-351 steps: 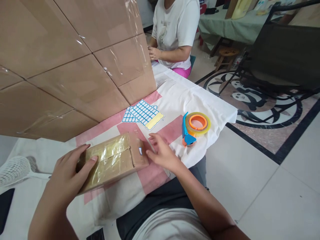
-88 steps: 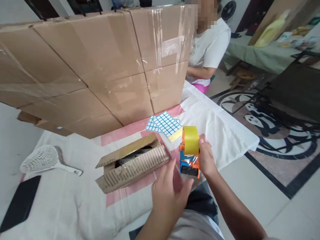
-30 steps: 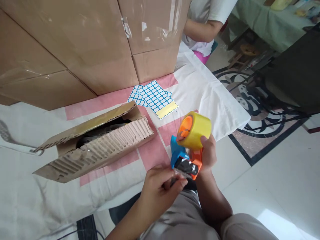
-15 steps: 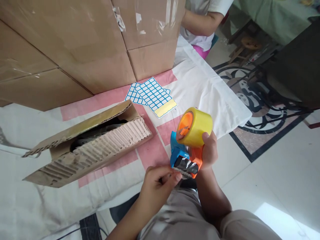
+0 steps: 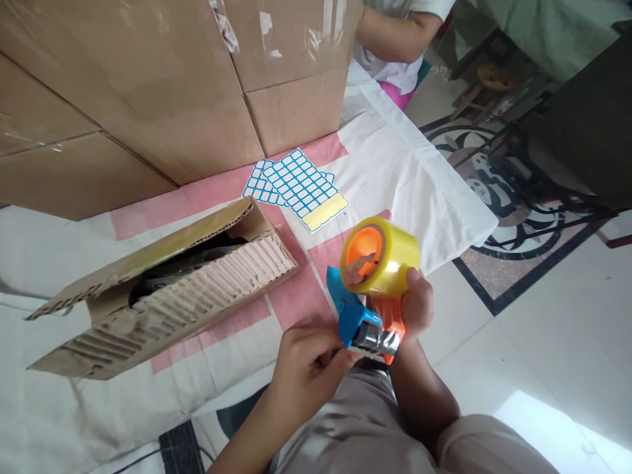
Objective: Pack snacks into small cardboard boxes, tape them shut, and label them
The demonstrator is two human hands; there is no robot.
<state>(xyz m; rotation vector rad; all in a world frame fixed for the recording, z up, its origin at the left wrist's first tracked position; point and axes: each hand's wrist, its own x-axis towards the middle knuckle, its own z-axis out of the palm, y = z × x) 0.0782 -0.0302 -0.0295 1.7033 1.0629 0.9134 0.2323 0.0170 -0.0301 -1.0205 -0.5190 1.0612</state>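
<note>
My right hand [image 5: 417,306] is wrapped round an orange and blue tape dispenser [image 5: 371,316] that carries a yellow tape roll [image 5: 392,253], held just off the table's near edge. My left hand [image 5: 309,362] is closed in a pinch at the dispenser's lower end, at the tape's loose end by the cutter. To the left lies a small cardboard box [image 5: 168,286] with its flap open and dark contents inside.
Sheets of blue-bordered labels [image 5: 296,187] lie on the pink and white cloth [image 5: 395,171]. A wall of big taped cartons [image 5: 148,85] stands behind. Another person's arm [image 5: 390,36] shows at the top. The tiled floor lies to the right.
The box, earlier closed under my hands, now lies open. I picked up the dispenser with my right hand and brought my left fingers to its cutter end; the dispenser has tilted slightly.
</note>
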